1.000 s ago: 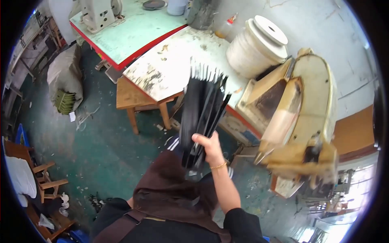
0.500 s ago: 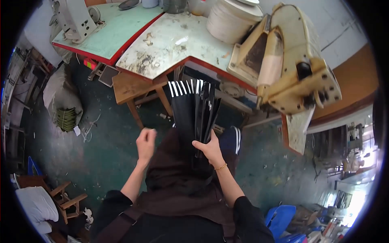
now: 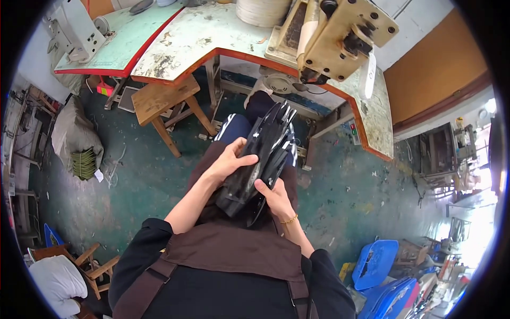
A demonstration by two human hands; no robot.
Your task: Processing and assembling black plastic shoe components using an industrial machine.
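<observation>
A thick bundle of black, flat, glossy pieces with white-edged ends (image 3: 265, 141) is held over my lap, tilted with its far end to the right. The pieces fan apart a little at that end; their exact kind I cannot make out. On the bundle's left side, my left hand (image 3: 232, 160) grips it with the thumb across the top. Lower on the right side, my right hand (image 3: 274, 196) is closed round it, thumb on top and fingers partly hidden beneath. A brown apron (image 3: 234, 250) covers my front below the bundle.
Ahead stands a worn sewing table (image 3: 212, 40) with a red edge, bearing a beige sewing machine (image 3: 340, 48) and a white thread cone (image 3: 261, 11). A wooden stool (image 3: 164, 98) is under its left part. Blue bins (image 3: 376, 263) stand at lower right, a sack (image 3: 74, 127) at left.
My left hand, empty before, has come to the bundle and gripped it. The bundle has turned from nearly upright to tilted right. The view has shifted, bringing the table's right end in.
</observation>
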